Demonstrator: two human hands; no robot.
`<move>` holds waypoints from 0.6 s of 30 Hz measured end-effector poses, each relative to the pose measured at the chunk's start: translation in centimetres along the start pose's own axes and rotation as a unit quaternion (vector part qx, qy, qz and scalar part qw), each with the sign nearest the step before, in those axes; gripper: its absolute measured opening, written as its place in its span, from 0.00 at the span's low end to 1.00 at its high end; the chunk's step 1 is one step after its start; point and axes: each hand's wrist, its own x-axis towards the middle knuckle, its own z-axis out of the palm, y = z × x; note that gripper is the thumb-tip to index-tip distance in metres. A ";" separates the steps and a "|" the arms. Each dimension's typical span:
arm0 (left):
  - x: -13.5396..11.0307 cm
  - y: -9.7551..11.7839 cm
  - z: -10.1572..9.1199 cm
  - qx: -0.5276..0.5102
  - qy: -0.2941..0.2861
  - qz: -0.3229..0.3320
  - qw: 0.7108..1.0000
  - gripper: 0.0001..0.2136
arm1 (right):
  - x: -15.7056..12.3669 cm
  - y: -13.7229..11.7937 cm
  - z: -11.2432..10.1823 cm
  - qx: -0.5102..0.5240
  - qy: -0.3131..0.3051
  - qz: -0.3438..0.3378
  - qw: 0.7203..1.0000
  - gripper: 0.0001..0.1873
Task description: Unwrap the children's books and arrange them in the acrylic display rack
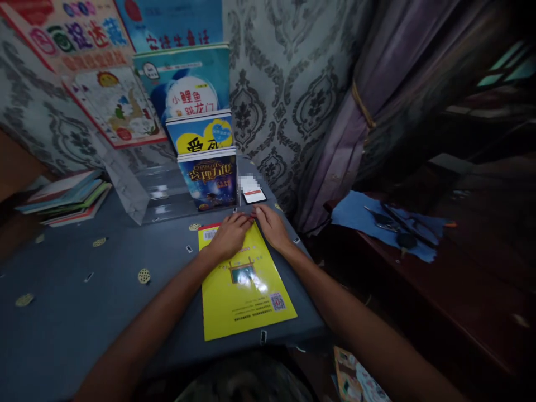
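Observation:
A yellow book point(234, 298) lies on the cloth-covered table, its back cover up and turned upside down, with a barcode at the far left corner. Across its far part rests my left hand point(230, 235), open, fingers stretched out over the cover. My right hand point(271, 226) is at the book's far right corner, its fingers closed at the edge there; the fingertips of both hands nearly meet. Just beyond my hands stands a clear display rack point(163, 198) holding several books, the lowest a dark blue book point(211, 181). Beside it lies a phone point(253, 192).
A pile of books point(69, 198) sits at the table's left. To the right, a lower dark red surface point(422, 301) carries a blue cloth point(389, 226) with tools on it. A tied purple curtain point(347, 139) hangs by patterned wallpaper. Another printed item point(355, 377) is low at front right.

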 end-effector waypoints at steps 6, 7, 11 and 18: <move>-0.6 0.6 -1.4 0.030 -0.031 0.029 0.999 0.15 | 0.2 -0.1 0.1 -0.031 -0.007 0.006 0.999 0.21; -0.8 0.9 -1.6 0.019 -0.033 0.035 0.999 0.15 | 0.2 -0.1 0.2 -0.034 -0.008 0.008 0.999 0.21; -2.3 2.5 -2.2 -0.044 -0.042 0.074 0.995 0.17 | 0.1 -0.3 0.3 -0.053 -0.005 0.014 0.998 0.22; -5.2 5.4 -2.7 -0.089 -0.037 0.120 0.988 0.19 | 0.2 -0.2 0.3 -0.017 0.011 0.000 1.000 0.19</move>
